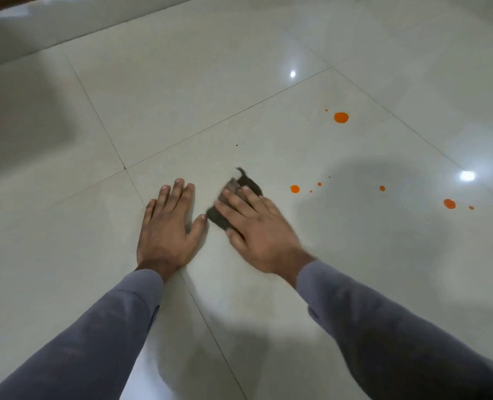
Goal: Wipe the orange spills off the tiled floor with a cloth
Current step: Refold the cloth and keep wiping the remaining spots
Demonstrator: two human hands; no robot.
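Wiping is under way: right hand (257,223) presses flat, fingers spread, on the dark cloth (231,203); left hand (167,223) rests open on the tiled floor (182,96). Orange spills (295,189) lie beyond the right hand, so the next stroke probably goes there.
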